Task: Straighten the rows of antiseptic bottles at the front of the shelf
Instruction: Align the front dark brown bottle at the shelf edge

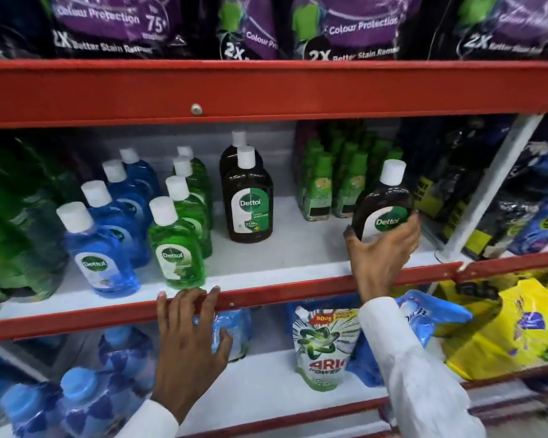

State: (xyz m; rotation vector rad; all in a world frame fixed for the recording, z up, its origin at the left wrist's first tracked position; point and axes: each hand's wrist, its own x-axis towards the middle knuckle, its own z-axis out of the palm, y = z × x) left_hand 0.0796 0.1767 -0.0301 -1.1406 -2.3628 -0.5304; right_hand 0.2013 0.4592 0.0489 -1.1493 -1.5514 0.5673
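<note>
My right hand is wrapped round the lower body of a brown Dettol bottle, right of centre in the frame: thumb on its left edge, fingers curled over the label's right side. The bottle is tilted slightly, white cap up, above the white shelf; I can't tell whether its base touches the shelf.

My left hand is at lower centre, holding nothing: fingers spread, fingertips resting on the red front rail, thumb out to the right below it.

Rows on the shelf, left to right:
- blue Dettol row, four deep, running diagonally back toward upper centre; front bottle close to the rail
- green Dettol row, four deep, just beside the blue one, same slant
- two brown Dettol bottles in mid frame, one behind the other, set well back from the rail
- green-capped bottles packed at the back, just left of the held bottle

Bare shelf between the brown pair and my right hand.

Purple detergent pouches fill the top shelf. An Ariel pouch stands on the shelf below, just left of my right sleeve.
</note>
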